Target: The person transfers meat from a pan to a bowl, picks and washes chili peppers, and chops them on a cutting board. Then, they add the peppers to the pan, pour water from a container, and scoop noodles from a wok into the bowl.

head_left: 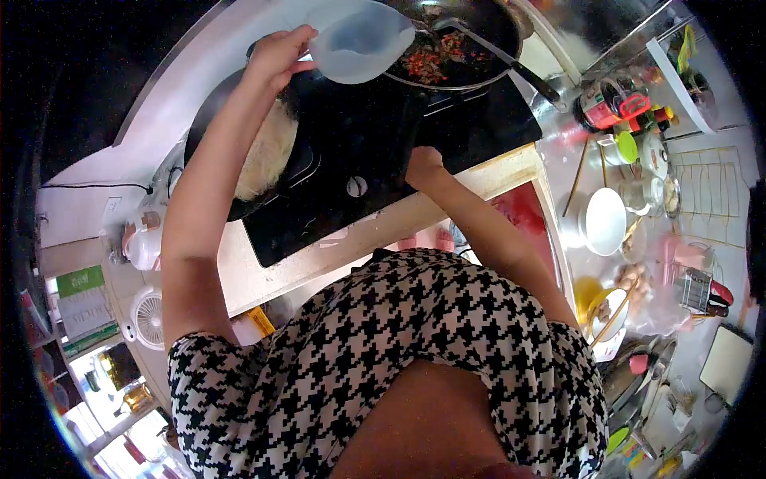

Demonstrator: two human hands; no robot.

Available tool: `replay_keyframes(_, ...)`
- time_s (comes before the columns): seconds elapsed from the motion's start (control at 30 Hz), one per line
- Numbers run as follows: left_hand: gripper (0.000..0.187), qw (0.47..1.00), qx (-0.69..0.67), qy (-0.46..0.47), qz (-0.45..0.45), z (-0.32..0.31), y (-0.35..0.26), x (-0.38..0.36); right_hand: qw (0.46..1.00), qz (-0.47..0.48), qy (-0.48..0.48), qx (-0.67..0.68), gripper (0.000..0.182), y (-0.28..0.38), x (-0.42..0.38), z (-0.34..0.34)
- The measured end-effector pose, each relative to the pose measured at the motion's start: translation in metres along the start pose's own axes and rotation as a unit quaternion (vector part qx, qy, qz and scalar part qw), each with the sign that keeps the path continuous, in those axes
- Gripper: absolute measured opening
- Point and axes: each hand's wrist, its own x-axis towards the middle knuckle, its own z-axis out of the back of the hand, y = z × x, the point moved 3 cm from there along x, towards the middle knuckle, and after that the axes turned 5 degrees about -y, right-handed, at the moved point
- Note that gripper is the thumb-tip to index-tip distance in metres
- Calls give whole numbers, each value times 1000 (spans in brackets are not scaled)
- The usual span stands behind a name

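My left hand [281, 57] grips a translucent plastic jug [355, 44] by its handle side and holds it tilted, its spout over the edge of a dark wok [499, 70]. Chopped red and brown food [435, 62] lies in the wok, along with a black-handled metal spatula [499, 54]. My right hand [425, 168] is closed in a fist at the near side of the black cooktop [367, 148], around what looks like the wok's dark handle, hard to make out against the glass. Below my left forearm sits a second pan [209, 120] with pale, stringy food [270, 156].
On the right counter stand a white bowl [604, 222], a large dark jar with a red handle [610, 104], a green-lidded jar [624, 148] and a plate with chopsticks [610, 311]. At left are a small white fan [147, 318] and a cable [96, 187].
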Motion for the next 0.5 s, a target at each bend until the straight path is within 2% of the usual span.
replay_keyframes(0.27, 24, 999, 23, -33, 11, 17, 5, 13, 999, -26, -15, 28, 19, 0, 3, -9)
replay_keyframes(0.33, 24, 997, 47, -44, 34, 21, 4, 16, 1000, -1, -9, 12, 18, 0, 3, -4)
replay_keyframes(0.47, 24, 998, 29, -46, 12, 18, -3, 11, 994, 96, 10, -56, 18, 0, -3, 20)
replay_keyframes(0.5, 24, 999, 27, -46, 10, 18, -4, 11, 994, 96, 10, -60, 18, -1, -2, 21)
